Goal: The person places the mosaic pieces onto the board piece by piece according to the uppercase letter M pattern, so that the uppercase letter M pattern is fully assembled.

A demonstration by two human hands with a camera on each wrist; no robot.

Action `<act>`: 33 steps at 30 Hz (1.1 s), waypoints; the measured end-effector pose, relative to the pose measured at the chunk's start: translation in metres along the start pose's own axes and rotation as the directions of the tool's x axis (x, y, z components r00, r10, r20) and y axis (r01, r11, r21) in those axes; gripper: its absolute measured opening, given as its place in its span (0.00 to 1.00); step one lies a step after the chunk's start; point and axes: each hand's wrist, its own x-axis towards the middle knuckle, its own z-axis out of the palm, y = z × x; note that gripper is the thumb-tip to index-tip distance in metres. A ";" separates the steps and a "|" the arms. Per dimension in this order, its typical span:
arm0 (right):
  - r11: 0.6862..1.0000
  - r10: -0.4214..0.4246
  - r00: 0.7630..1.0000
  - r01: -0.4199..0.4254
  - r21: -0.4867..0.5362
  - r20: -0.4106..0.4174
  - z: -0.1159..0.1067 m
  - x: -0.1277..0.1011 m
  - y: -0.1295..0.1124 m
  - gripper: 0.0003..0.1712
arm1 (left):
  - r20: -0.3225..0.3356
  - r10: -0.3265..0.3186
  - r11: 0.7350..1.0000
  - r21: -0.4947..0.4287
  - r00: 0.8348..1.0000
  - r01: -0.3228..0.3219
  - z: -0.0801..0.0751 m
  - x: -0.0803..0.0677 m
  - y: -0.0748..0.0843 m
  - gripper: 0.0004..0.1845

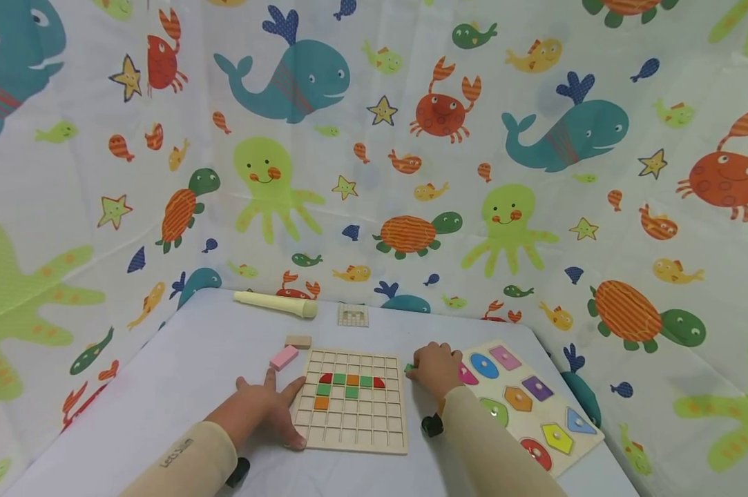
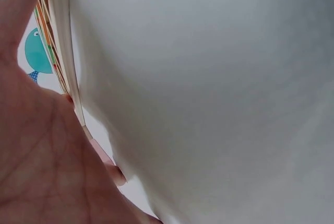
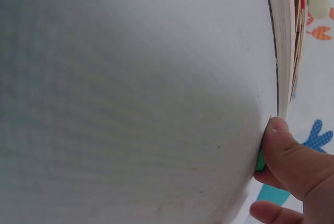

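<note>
A wooden grid board lies on the white table, with red, green and orange tiles set in some upper cells. My left hand rests at the board's left edge, fingers spread and thumb at the lower left corner; in the left wrist view the palm stands beside the board's side. Just right of the board, my right hand pinches a small green tile. The right wrist view shows the green tile between thumb and finger, close to the board's edge.
Beyond my left fingers lie a pink block and a plain wooden block. A cream microphone-shaped object and a small grid piece are at the back. A shape puzzle board lies under and beside my right forearm. A patterned curtain hangs behind.
</note>
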 end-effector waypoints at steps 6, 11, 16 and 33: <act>1.000 0.005 1.000 -0.005 0.014 0.003 0.002 0.001 0.001 0.17 | 0.005 0.006 1.000 -0.005 1.000 -0.006 0.000 0.000 -0.001 0.71; 0.999 -0.043 0.999 0.044 0.006 -0.028 -0.002 0.001 -0.002 0.16 | 0.000 0.010 1.000 -0.004 1.000 -0.010 -0.001 -0.001 -0.001 0.71; 0.992 -0.114 0.992 0.111 -0.051 -0.055 -0.007 -0.003 -0.008 0.15 | 0.002 0.010 1.000 0.002 1.000 -0.010 -0.002 -0.001 -0.001 0.70; 0.986 -0.156 0.987 0.158 0.047 -0.038 0.004 -0.024 -0.025 0.15 | -0.004 0.007 1.000 0.009 1.000 -0.007 0.001 0.003 -0.002 0.71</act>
